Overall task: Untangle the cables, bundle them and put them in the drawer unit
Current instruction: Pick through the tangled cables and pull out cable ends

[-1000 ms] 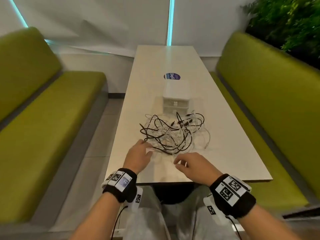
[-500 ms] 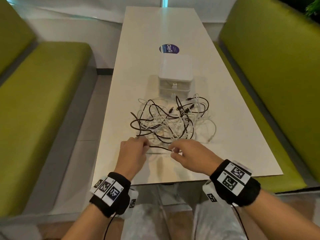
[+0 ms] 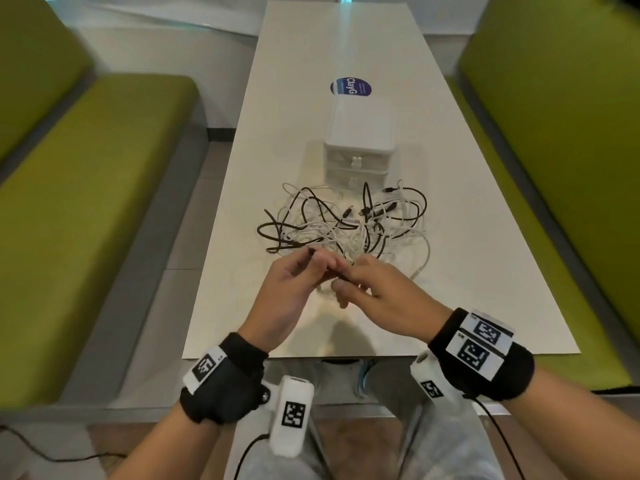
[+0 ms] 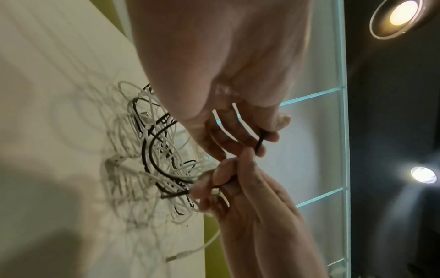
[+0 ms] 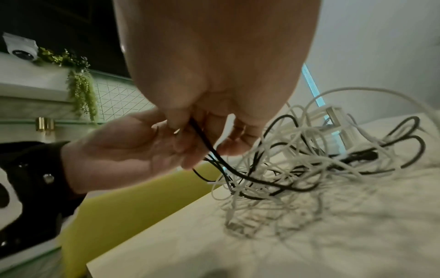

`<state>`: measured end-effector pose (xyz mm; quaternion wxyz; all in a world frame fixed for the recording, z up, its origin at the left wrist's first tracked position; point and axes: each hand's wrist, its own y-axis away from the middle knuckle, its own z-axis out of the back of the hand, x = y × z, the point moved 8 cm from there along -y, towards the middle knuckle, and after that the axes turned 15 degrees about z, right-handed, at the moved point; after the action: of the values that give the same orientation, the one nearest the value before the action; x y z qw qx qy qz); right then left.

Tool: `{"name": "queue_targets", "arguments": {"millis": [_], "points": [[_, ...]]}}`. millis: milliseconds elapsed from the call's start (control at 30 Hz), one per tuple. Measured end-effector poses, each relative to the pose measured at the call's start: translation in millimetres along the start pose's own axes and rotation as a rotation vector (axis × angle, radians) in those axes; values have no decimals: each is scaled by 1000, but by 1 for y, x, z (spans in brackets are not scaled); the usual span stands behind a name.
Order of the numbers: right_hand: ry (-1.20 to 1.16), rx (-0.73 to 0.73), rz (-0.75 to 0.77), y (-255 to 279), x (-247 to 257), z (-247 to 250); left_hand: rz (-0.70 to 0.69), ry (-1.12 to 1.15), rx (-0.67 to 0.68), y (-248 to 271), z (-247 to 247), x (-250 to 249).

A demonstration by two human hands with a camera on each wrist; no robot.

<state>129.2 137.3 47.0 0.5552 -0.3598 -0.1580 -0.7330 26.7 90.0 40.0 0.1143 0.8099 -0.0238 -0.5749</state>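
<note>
A tangle of black and white cables [image 3: 346, 223] lies on the white table [image 3: 485, 271], just in front of the small white drawer unit [image 3: 360, 140], whose drawers are closed. Both hands are raised above the tangle's near edge, close together. My left hand [image 3: 313, 258] pinches the end of a black cable [image 4: 259, 143] between thumb and forefinger. A little further along the same black cable [image 5: 214, 150], my right hand [image 3: 346, 275] pinches it too. From there the cable runs down into the pile.
Green benches run along the table's left [image 3: 86, 202] and right [image 3: 571, 133] sides. A blue round sticker [image 3: 350, 87] lies behind the drawer unit. A white cable's plug [image 3: 419, 271] trails toward the table's near right.
Both hands have lifted off the table and come together, raising the black cable's end out of the pile's near edge. The tangle has barely shifted.
</note>
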Motion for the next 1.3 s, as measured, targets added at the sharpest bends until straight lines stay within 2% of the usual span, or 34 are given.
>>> {"name": "queue_targets", "arguments": {"millis": [100, 200, 333, 467, 533, 600, 700, 800, 933, 1100, 1167, 1233, 1300], "points": [[-66, -127, 50, 8, 2, 12, 54, 173, 30, -1, -10, 1], [-120, -112, 54, 7, -2, 11, 44, 163, -5, -1, -17, -6], [133, -11, 135, 3, -5, 12, -19, 117, -86, 1, -16, -27], [289, 19, 110, 5, -20, 20, -140, 143, -80, 17, -8, -61], [307, 7, 70, 7, -26, 25, -185, -4, -116, 20, -2, -74], [297, -13, 56, 6, -26, 27, -192, -322, -162, 19, -5, -75], [281, -88, 146, 5, -9, 28, -135, -681, -164, 10, -17, -53], [220, -175, 222, 8, 3, 28, -75, -742, -242, 4, -12, -35], [130, -233, 202, 12, 6, 26, -118, -769, -311, 4, -8, -33], [228, -132, 180, 16, -2, 16, -2, -975, -123, 3, -23, -8], [302, -26, 147, 19, -11, 8, -19, -1007, -149, 4, -18, -11], [335, 55, 110, 22, -20, 6, -96, -955, -226, 8, -5, -25], [337, 47, 126, 21, -21, 10, -130, -710, -277, 14, 11, -37]]}}
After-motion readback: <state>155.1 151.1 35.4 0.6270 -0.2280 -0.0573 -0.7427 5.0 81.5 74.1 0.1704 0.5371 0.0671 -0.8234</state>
